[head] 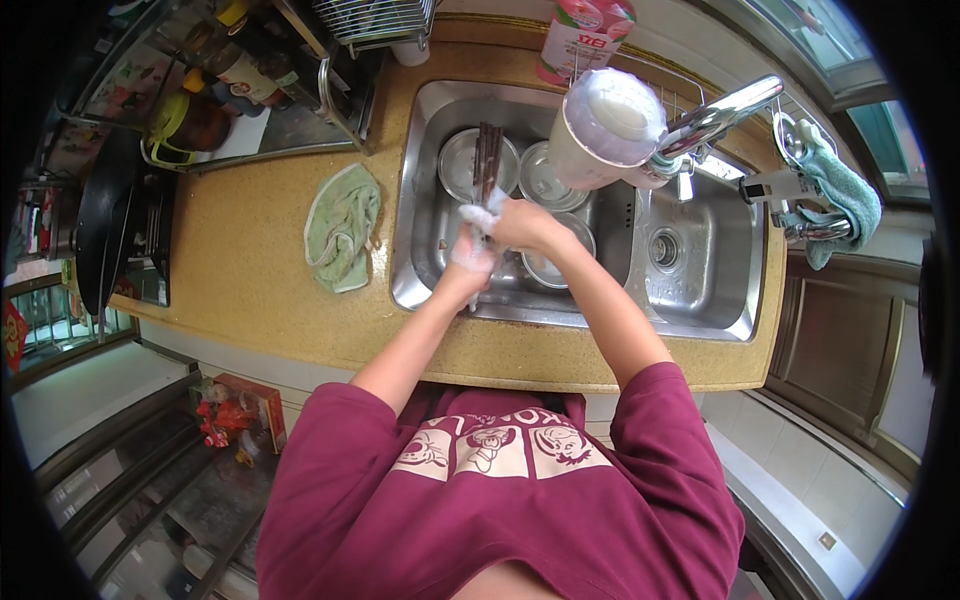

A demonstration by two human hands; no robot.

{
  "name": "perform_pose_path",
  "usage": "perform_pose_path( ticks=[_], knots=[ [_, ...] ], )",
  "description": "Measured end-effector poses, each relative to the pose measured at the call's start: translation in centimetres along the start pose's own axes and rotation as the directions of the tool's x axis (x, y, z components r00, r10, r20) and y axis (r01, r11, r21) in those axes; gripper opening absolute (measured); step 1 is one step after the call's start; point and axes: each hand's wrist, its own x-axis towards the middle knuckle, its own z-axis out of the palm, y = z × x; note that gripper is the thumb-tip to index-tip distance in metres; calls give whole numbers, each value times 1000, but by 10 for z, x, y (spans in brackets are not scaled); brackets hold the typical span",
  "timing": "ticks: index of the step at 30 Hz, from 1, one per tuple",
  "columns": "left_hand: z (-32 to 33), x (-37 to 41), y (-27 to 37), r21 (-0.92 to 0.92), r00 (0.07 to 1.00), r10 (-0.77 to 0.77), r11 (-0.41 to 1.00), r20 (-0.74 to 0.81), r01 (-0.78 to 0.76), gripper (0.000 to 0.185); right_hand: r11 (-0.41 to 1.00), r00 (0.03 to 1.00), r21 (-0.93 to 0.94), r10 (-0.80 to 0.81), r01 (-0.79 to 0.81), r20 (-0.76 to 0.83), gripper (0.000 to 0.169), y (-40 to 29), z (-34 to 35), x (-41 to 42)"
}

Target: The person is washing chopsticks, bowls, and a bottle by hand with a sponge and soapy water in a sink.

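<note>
Over the larger sink basin (427,176) my left hand (474,253) grips the lower part of a bundle of dark chopsticks (488,154), whose upper ends point away from me. White suds coat the hand. My right hand (523,223) presses a white, foamy cloth or sponge (482,214) around the same bundle, just above the left hand. Beneath lie several round metal bowls or dishes: one at the back left (456,166), one at the back right (553,191), and one nearer me (579,229), partly covered by my right wrist.
A plastic tub (611,127) stands below the chrome faucet (720,116), at the basin's right. The smaller basin (709,262) has a drain. A green cloth (343,225) lies on the counter, left. Behind are a pink detergent bottle (585,37) and a bottle rack (322,90).
</note>
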Motion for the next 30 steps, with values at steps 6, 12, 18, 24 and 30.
perform_pose_path(
  ticks=[6, 12, 18, 24, 30],
  knots=[
    [-24, -19, 17, -249, 971, -100, 956, 216, 154, 31, 901, 967, 418, -195, 112, 161, 63, 20, -22, -6],
    [-43, -16, 11, -425, 916, -251, 826, 312, 371, 20, 649, 761, 442, -354, 619, -544, 19, 26, -6, -1],
    [-38, -13, 19, -391, 913, -257, 841, 316, 372, 13, 732, 457, -191, -583, 654, -672, 20, -3, 55, -1],
    [-43, -17, 14, -320, 863, -195, 872, 467, 370, 9, 828, 522, -73, -417, 557, -744, 20, 4, 15, 21],
    [-53, -15, 5, -393, 879, -130, 857, 459, 332, 19, 686, 453, -302, -687, 662, -568, 24, -2, 57, 2]
  ],
)
